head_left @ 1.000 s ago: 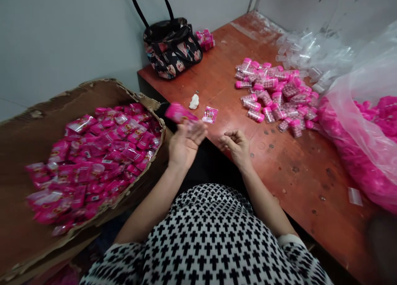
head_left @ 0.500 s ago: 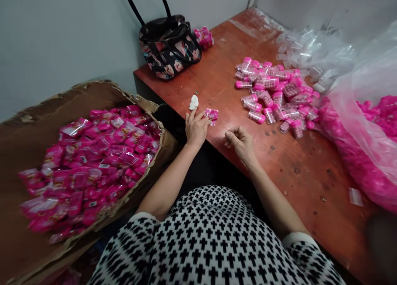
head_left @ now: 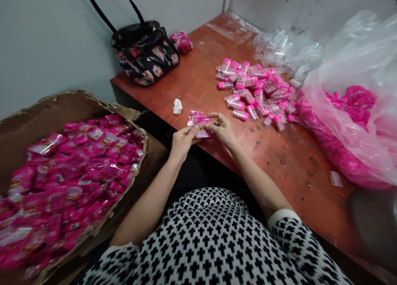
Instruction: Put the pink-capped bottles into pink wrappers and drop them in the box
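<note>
Just left of the frame's centre, at the near edge of the reddish-brown wooden table point(head_left: 279, 169), both hands meet on one small pink-and-clear plastic sachet point(head_left: 199, 121). The step in hand looks like working on this single sachet, held just above the table edge. The left hand point(head_left: 182, 139) comes up from below with its thumb and forefinger pinched on the sachet's left lower corner. The right hand point(head_left: 222, 128) reaches in from the right, fingers curled and tips closed on the right side. Whether the sachet's mouth is open is too small to tell. So thin and slippery a film would call for a light fingertip grip with both corners kept taut. Both forearms are bare and angle inward from the black-and-white cross-patterned sleeves at the bottom of the frame. At lower left, a torn brown cardboard box point(head_left: 62, 107) holds a heap of filled pink sachets point(head_left: 77, 169). Right of centre lies a pile of small clear tubes with pink caps point(head_left: 254, 90). At far right is a big clear plastic bag of pink caps point(head_left: 350, 111), and at upper left a dark flowered handbag point(head_left: 144, 55).
</note>
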{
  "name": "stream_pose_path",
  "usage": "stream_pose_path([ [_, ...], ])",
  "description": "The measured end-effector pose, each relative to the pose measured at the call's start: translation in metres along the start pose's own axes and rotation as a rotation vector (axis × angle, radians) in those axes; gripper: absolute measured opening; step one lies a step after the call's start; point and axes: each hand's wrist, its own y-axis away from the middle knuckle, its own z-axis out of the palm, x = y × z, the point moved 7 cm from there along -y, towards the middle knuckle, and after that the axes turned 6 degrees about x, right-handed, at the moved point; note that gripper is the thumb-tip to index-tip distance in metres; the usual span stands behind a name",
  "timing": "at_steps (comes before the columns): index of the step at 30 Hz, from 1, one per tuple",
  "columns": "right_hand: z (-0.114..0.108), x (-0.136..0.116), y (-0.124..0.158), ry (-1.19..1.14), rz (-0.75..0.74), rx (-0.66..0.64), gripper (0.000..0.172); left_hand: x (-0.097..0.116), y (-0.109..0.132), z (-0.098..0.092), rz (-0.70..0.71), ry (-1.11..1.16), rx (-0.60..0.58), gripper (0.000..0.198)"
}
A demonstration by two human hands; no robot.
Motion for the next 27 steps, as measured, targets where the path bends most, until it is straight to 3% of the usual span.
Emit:
stream_pose_path([
  [2, -0.001, -0.004, 0.004, 0.118, 0.013, -0.082, 0.032, -0.005, 0.002, 0.005, -0.06, -0.02, -0.092, 0.031],
  [4, -0.011, -0.012, 0.003, 0.337, -0.021, -0.072, 0.025, -0.008, 0.002, 0.005, -0.057, -0.038, -0.101, 0.028],
  [9, -0.061, -0.048, -0.01, 1.142, -0.171, 0.334, 0.032, -0.018, 0.007, 0.005, -0.109, 0.009, -0.017, 0.027],
  [11, -0.074, -0.049, -0.014, 1.334, -0.147, 0.369, 0.033, -0.02, 0.01, 0.006, -0.137, 0.05, 0.009, 0.026],
  [14, -0.081, -0.038, -0.009, 1.375, -0.198, 0.238, 0.028, -0.021, 0.013, 0.007, -0.171, 0.11, 0.02, 0.025],
  [18, -0.081, -0.028, 0.016, 1.096, -0.373, -0.065, 0.023, -0.022, 0.012, 0.003, -0.199, 0.172, 0.052, 0.024],
  [19, -0.087, -0.032, 0.022, 1.022, -0.397, -0.048, 0.024, -0.022, 0.011, 0.002, -0.199, 0.195, 0.061, 0.023],
  [21, -0.104, -0.042, 0.032, 0.945, -0.403, 0.128, 0.027, -0.021, 0.011, 0.004, -0.202, 0.239, 0.066, 0.02],
  [24, -0.116, -0.05, 0.043, 1.075, -0.267, 0.378, 0.039, -0.021, 0.012, 0.009, -0.238, 0.293, 0.076, 0.015],
  [27, -0.099, -0.041, 0.047, 1.337, -0.079, 0.339, 0.053, -0.022, 0.014, 0.012, -0.281, 0.362, 0.127, 0.014],
])
